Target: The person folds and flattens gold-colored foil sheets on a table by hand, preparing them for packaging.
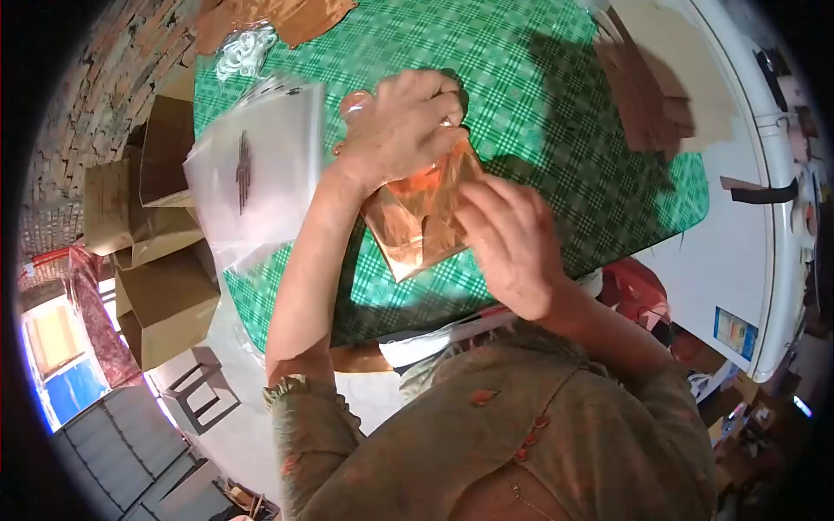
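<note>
A shiny copper-orange foil bag [417, 230] lies at a slant over the near part of the green checked tablecloth, its surface creased. My left hand [404, 126] is curled over the bag's upper end, its fingers closed there; part of that end is hidden beneath it. On the bag's right edge rest the bent fingers of my right hand [512, 239], with the thumb out of sight. Beside my left hand, a small rounded glossy thing [356, 102] shows on the cloth; I cannot make out what it is.
A stack of clear plastic bags [278, 165] lies left on the tablecloth [512, 52]. White cords [246, 54] and brown material [304, 19] sit at the back. Brown card sheets [647, 87] overlap the right edge. Open cardboard boxes [165, 295] stand left; a stool [200, 391] is below.
</note>
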### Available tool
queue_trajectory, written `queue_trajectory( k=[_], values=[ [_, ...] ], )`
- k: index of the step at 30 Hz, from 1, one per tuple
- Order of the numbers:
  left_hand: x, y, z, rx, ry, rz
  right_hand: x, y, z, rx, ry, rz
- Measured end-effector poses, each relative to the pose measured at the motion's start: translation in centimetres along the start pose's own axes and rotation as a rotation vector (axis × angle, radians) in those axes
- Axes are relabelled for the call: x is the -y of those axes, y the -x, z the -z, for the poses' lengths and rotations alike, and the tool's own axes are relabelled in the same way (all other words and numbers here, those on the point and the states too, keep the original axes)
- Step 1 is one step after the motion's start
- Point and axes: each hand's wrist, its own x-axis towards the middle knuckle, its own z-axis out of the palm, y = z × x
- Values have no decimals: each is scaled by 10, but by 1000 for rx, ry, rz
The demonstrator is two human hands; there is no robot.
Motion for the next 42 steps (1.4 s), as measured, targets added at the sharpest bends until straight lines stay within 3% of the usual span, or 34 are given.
queue_trajectory(
  k=[6, 9, 20, 23, 28, 34, 42],
  values=[
    [4, 0, -4, -27, 4, -20, 12, -19, 3, 363, -73, -58],
    [4, 1, -6, -36, -13, -31, 11, -14, 1, 426, -67, -80],
    [-2, 1, 0, -38, 23, -1, 15, -16, 2, 482, -60, -118],
    [-1, 6, 10, -243, -37, 10, 15, -11, -2, 451, -42, -95],
    [-31, 56, 48, -449, -20, 304, 14, -9, -5, 441, -10, -80],
    [-81, 136, 24, -437, -165, 602, 13, -8, -9, 393, 19, -57],
    [-100, 126, -13, -603, -320, 722, 14, -7, -11, 362, 65, -24]
  ],
)
